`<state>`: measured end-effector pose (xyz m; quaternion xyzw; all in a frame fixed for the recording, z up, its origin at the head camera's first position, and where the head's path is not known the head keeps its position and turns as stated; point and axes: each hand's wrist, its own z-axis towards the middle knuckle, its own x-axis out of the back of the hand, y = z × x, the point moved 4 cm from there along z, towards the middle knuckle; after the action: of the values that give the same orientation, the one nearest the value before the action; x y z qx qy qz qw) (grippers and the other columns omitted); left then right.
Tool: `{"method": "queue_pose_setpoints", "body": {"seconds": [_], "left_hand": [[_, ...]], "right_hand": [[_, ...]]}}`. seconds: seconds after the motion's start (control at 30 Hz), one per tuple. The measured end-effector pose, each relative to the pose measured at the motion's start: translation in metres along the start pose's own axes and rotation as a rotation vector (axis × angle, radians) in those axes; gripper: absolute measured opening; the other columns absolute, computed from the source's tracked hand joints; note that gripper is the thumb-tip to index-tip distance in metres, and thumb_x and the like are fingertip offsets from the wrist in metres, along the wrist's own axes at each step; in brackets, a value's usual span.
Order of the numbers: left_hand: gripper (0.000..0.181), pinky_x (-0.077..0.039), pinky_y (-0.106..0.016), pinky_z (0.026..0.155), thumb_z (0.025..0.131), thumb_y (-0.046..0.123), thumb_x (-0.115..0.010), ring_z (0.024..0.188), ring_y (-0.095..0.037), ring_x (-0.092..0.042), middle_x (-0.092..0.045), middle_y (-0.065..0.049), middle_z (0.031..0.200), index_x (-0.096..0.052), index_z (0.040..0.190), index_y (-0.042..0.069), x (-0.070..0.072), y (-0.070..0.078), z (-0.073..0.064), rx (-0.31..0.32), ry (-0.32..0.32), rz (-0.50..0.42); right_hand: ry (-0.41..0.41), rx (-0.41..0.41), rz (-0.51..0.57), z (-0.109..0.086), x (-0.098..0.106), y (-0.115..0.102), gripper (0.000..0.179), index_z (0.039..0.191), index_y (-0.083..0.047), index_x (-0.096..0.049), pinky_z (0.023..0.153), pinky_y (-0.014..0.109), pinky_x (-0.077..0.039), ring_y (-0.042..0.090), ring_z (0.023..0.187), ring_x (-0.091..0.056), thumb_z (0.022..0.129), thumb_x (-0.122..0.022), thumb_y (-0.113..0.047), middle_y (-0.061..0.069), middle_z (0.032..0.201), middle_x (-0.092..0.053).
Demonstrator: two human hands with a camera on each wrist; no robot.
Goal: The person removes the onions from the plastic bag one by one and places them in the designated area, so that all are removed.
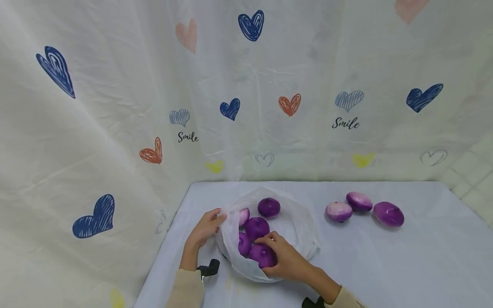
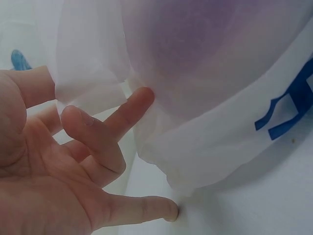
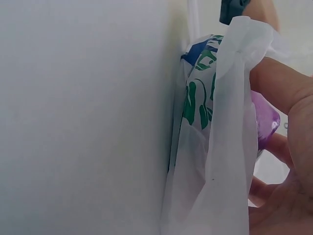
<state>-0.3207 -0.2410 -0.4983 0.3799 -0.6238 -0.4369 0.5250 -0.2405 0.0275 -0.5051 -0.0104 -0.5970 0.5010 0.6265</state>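
A white plastic bag [image 1: 306, 226] lies on the table with its mouth open, several purple onions [image 1: 257, 228] inside. My left hand [image 1: 206, 230] pinches the bag's left rim between thumb and fingers. In the left wrist view, that hand's lower fingers spread beside the bag wall [image 2: 210, 152], and an onion shows faintly through the plastic. My right hand [image 1: 290, 259] reaches over the near rim and grips the nearest onion [image 1: 263, 256] in the bag. In the right wrist view, the bag's printed side [image 3: 230, 161] partly hides this onion [image 3: 265, 117] and the fingers.
Right of the bag, a pale onion [image 1: 339, 212], a purple onion [image 1: 359, 201] and a darker onion [image 1: 389, 214] lie on the white-covered table [image 1: 416, 261]. A white curtain [image 1: 312, 145] printed with hearts hangs behind and along the left side.
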Motion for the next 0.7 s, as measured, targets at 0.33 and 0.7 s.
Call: {"method": "queue_pose_setpoints", "body": {"seconds": [0.33,0.7], "left_hand": [[0.024,-0.034,-0.025,0.056,0.104,0.022,-0.060,0.062,-0.014,-0.042,-0.047,-0.001,0.075,-0.064,0.122,0.007,0.0001,0.0014,-0.0017,0.006,0.003,-0.007],[0.025,-0.036,-0.024,0.058,0.105,0.023,-0.059,0.061,-0.012,-0.042,-0.049,0.001,0.077,-0.064,0.123,0.006,0.0000,0.0014,-0.0010,-0.004,-0.001,-0.006]], "right_hand": [[-0.002,-0.013,-0.018,0.0007,0.0008,0.0026,0.072,0.137,-0.014,-0.056,0.092,0.033,-0.053,0.013,0.109,-0.057,0.074,-0.089,-0.024,-0.004,0.120,-0.052],[0.045,-0.040,0.040,0.0010,0.0087,0.0037,0.075,0.135,-0.010,-0.053,0.099,0.034,-0.052,0.013,0.117,-0.056,0.073,-0.092,-0.025,-0.005,0.126,-0.052]]}}
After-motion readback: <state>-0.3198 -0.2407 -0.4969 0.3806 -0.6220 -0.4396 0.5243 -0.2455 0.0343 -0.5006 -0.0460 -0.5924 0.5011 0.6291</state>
